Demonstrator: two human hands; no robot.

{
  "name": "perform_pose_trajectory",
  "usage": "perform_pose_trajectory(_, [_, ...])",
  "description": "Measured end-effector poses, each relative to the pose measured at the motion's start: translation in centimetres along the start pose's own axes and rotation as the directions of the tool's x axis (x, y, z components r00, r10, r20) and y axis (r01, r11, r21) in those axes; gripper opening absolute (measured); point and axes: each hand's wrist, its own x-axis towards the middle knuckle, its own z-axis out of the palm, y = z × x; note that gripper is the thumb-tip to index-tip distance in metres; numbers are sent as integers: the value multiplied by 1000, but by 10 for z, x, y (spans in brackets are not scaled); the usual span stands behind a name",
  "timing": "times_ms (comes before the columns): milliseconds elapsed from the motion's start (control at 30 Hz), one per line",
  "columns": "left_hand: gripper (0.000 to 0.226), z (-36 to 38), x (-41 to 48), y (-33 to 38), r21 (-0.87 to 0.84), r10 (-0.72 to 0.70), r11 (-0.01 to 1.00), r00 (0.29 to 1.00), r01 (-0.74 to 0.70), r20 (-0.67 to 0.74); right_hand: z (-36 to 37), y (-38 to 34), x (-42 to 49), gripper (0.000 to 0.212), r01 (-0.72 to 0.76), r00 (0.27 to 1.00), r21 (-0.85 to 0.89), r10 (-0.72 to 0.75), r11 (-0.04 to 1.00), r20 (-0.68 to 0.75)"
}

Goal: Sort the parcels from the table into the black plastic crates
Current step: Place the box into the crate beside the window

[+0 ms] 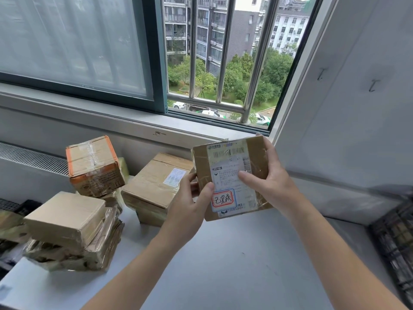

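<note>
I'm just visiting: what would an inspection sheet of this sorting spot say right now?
Surface: pale grey table.
Job's things: labelled parcel held up over the table; orange-edged box, large box and wrapped stack at the back left; black crate at the right edge.
Clutter: nothing seen.
Grippers: left hand and right hand both grip the labelled parcel by its sides.
Cables: nothing seen.
Surroundings: barred window, radiator grille, white wall.

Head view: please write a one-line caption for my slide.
Left hand and right hand hold a labelled parcel above the table; other parcels wait at left, black crate at right.
</note>
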Motion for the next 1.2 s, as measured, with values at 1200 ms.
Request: perform_pose_trajectory(1200, [30,225,-83,65,-349,269,933,813,-87,516,-178,-12,-214,90,-253,770,-216,61,943,-635])
